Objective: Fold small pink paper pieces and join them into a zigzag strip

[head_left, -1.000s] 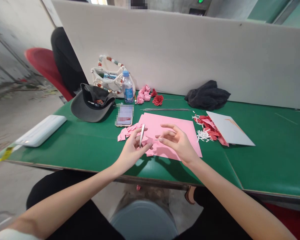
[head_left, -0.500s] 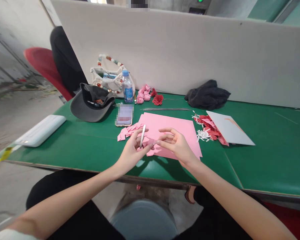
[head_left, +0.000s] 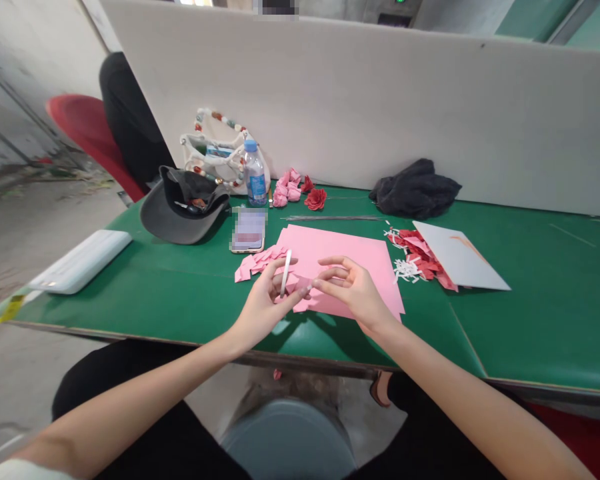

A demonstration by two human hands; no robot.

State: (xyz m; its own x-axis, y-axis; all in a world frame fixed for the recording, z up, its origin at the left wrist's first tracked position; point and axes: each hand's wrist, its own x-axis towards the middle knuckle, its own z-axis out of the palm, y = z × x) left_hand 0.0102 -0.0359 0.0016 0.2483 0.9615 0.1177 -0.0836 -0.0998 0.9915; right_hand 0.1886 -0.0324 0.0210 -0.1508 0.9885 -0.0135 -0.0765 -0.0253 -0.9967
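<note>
My left hand (head_left: pixel 264 297) is closed, with a narrow white ring like a tape roll (head_left: pixel 286 273) hung on its fingers. A small folded pink paper piece (head_left: pixel 304 283) shows at its thumb and fingertips. The thumb and forefinger of my right hand (head_left: pixel 353 288) meet in a pinch at that piece's edge; whatever lies between them is too small to make out. Under both hands lie pink paper sheets (head_left: pixel 350 253). Left of these is a pile of cut pink paper pieces (head_left: pixel 260 260), partly hidden behind my left hand.
Along the back stand a bottle (head_left: pixel 256 175), a beaded bag (head_left: pixel 193 147), pink paper flowers (head_left: pixel 287 189) and a red paper rose (head_left: pixel 315 199). A cap (head_left: pixel 183 220) and phone (head_left: pixel 249 231) lie left. Red and white scraps (head_left: pixel 415 257) and a white card (head_left: pixel 460 260) lie right.
My right hand has shifted slightly left, and its thumb and forefinger have closed to a pinch against the fingertips of my left hand. The things on the table have stayed put.
</note>
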